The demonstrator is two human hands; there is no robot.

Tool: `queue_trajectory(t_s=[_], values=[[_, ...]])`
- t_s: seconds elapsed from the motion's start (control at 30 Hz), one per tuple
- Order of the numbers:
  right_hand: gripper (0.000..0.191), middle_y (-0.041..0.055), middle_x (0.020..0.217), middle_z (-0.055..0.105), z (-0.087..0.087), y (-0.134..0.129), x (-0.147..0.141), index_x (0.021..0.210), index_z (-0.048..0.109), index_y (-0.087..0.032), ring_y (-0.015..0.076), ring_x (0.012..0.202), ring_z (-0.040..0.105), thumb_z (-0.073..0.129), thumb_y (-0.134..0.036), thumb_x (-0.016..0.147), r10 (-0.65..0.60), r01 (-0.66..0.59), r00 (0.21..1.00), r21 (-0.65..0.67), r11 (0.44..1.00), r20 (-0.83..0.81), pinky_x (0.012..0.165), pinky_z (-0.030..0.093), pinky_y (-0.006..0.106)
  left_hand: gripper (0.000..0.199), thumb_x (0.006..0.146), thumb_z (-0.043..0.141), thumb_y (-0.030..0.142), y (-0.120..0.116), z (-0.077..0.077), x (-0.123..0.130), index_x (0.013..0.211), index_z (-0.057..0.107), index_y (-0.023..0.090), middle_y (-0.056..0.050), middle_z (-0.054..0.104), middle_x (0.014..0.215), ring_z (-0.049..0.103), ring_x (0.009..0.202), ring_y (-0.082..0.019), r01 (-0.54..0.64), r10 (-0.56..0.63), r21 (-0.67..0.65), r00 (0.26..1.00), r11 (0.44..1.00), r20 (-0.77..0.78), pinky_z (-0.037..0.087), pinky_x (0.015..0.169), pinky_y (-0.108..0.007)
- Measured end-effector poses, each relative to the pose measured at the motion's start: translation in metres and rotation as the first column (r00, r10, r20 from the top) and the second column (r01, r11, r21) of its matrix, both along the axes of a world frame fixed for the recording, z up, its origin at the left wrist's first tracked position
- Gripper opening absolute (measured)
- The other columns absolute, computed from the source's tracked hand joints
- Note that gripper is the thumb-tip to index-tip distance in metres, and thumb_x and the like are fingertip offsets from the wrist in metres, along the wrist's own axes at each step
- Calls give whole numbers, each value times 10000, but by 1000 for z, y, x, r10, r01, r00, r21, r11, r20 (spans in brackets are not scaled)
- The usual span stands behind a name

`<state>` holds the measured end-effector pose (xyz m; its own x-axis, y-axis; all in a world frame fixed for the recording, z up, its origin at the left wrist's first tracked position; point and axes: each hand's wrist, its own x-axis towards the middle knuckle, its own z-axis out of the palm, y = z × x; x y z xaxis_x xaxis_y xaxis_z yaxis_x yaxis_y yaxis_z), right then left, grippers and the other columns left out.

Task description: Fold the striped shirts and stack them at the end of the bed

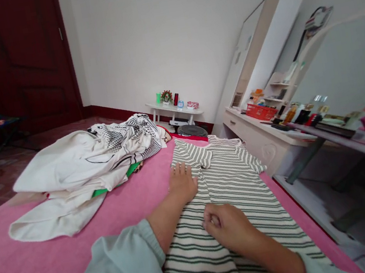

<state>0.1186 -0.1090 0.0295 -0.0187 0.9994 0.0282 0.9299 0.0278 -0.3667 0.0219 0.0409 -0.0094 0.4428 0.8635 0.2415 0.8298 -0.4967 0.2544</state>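
Observation:
A cream shirt with dark green stripes and short sleeves lies spread on the pink bed cover. Its left side is folded inward, and the folded edge runs lengthwise down the middle. My left hand rests flat on the folded part, just below the sleeve, fingers stretched out. Closer to me, my right hand is closed at the folded edge, fingers curled and thumb against them. The cloth at its fingertips is mostly hidden. The shirt's lower end runs out of the picture.
Left of the shirt sits a loose heap of white and black-patterned clothes. Along the right stand a dresser with a red basket and a grey-edged table. A low white shelf is by the far wall.

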Motion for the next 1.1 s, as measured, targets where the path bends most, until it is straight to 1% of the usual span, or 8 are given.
queue_trajectory(t_s=[0.1,0.3,0.4,0.5,0.7,0.8,0.93,1.1], values=[[201,-14,539,588,16,46,5,570,624,-193,115,527,487,569,-281,742,37,-37,999,-5,999,7,511,273,224,611,889,352,464,-4,4,0,1425,392,173,-116,258,1537,151,1416,-370,-58,58,-46,998,997,8,99,1135,-556],[132,24,789,677,27,198,23,767,681,-161,145,717,586,583,-148,679,15,77,971,372,925,-238,721,443,253,626,866,366,486,-7,7,3,1421,410,199,-107,250,1541,122,1409,-413,-117,120,-76,992,990,38,61,1127,-580],[269,51,915,671,22,261,25,891,663,-138,162,812,604,637,-98,626,-125,319,852,315,894,-509,798,478,287,622,866,366,493,-7,7,3,1420,412,214,-92,262,1539,125,1412,-402,-125,129,-88,991,988,41,57,1129,-581],[487,76,1082,630,15,302,21,1089,594,-143,156,822,614,661,-78,610,-159,378,759,228,898,-631,737,517,280,617,868,373,481,-7,11,2,1426,401,219,-92,248,1543,104,1418,-395,-117,121,-116,992,986,30,52,1131,-584],[816,77,1037,619,0,334,12,1352,344,-184,130,684,626,658,-34,615,-197,340,615,32,940,-763,596,538,243,619,880,363,468,-8,16,0,1433,386,191,-133,202,1548,74,1419,-407,-106,113,-154,993,982,39,28,1130,-598],[720,67,952,624,-7,338,16,1362,289,-169,134,702,640,625,-139,727,-210,329,544,-23,944,-813,629,549,247,618,884,356,456,-7,17,-1,1439,377,184,-123,203,1549,67,1421,-404,-94,103,-169,994,981,45,26,1132,-604],[574,70,1168,559,-15,337,21,1347,251,-241,98,904,630,531,-308,851,-158,361,489,35,932,-858,742,530,204,627,880,357,456,-6,16,-1,1437,383,169,-112,209,1549,69,1421,-406,-62,77,-178,994,982,76,5,1129,-622],[405,34,1204,547,-11,326,25,1220,389,-275,102,1000,601,505,-432,865,-86,314,458,70,947,-885,767,527,218,638,869,373,471,-4,11,1,1435,386,179,-105,213,1551,65,1417,-420,-73,87,-169,993,983,77,3,1124,-627]])
